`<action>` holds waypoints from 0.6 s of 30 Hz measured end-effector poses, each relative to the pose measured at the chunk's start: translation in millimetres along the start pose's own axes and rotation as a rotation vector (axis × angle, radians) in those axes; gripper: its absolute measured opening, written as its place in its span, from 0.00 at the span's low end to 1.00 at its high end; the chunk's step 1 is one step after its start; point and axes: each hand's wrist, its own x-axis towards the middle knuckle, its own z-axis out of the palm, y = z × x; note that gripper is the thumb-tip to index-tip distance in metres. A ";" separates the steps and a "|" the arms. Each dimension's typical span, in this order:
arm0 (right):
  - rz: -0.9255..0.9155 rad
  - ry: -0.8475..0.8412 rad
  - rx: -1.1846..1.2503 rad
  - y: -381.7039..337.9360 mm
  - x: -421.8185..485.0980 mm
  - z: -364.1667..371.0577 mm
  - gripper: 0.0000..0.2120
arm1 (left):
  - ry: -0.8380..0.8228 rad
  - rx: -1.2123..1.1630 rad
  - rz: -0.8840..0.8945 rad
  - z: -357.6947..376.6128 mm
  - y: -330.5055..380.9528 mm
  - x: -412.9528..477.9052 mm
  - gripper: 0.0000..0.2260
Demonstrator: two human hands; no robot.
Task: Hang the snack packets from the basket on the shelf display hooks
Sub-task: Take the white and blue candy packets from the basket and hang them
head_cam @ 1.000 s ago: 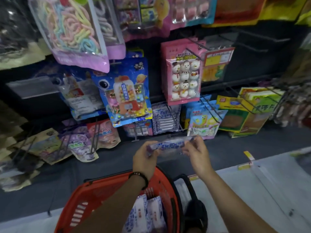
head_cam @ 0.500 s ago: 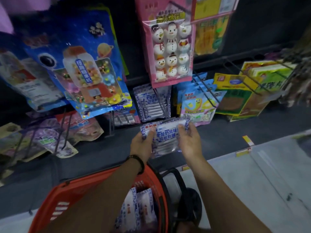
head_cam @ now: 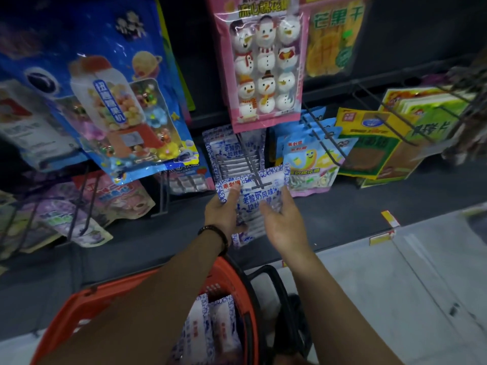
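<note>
**Packet at the hook tip**

Head view: I hold the blue-and-white packet (head_cam: 254,192) upright at frame centre, its top hole meeting the hook (head_cam: 250,167) just above. My left hand (head_cam: 224,212) pinches its left edge; my right hand (head_cam: 286,222) has its fingers spread loosely against the right edge. More packets wait in the orange basket (head_cam: 87,309), bottom centre.
</note>
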 end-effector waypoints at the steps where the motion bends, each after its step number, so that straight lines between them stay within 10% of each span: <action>1: 0.010 -0.017 -0.019 -2.3 -1.3 1.4 0.38 | 0.008 0.003 0.001 0.8 1.4 6.1 0.13; 9: 0.124 -0.171 -0.098 -9.9 -2.2 6.4 0.19 | 0.098 0.039 0.084 4.5 13.0 56.2 0.42; 18: 0.072 -0.483 -0.509 -14.7 -5.0 19.1 0.21 | 0.055 -0.028 0.047 -1.1 21.4 98.0 0.42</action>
